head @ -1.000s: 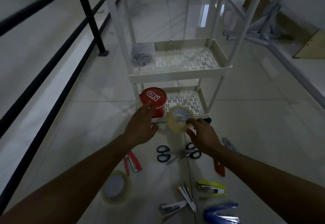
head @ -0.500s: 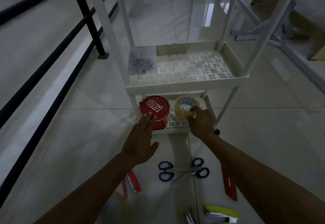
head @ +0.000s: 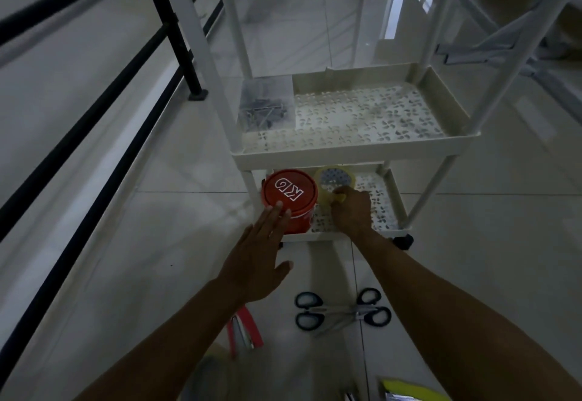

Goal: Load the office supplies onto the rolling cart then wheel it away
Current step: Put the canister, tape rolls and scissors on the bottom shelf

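Observation:
A white rolling cart (head: 346, 151) stands on the tiled floor in front of me. On its bottom shelf sits a red lidded tub (head: 289, 199) marked KG. My right hand (head: 352, 211) grips a roll of clear tape (head: 333, 180) on that shelf, right beside the tub. My left hand (head: 261, 258) hovers with fingers spread, its fingertips over the tub's near edge. The middle shelf carries a clear box of clips (head: 266, 107). On the floor near me lie two pairs of black-handled scissors (head: 343, 312), a red stapler (head: 244, 329) and a yellow stapler (head: 409, 391).
A black metal railing (head: 132, 63) runs along the left of the cart. A white metal frame (head: 491, 44) stands at the right rear. A second tape roll (head: 208, 375) is blurred at the bottom edge. A black caster (head: 404, 241) shows at the cart's near right corner.
My right hand carried the tape roll from above the floor onto the bottom shelf beside the red tub. My view moved closer to the cart; my left hand stayed by the tub.

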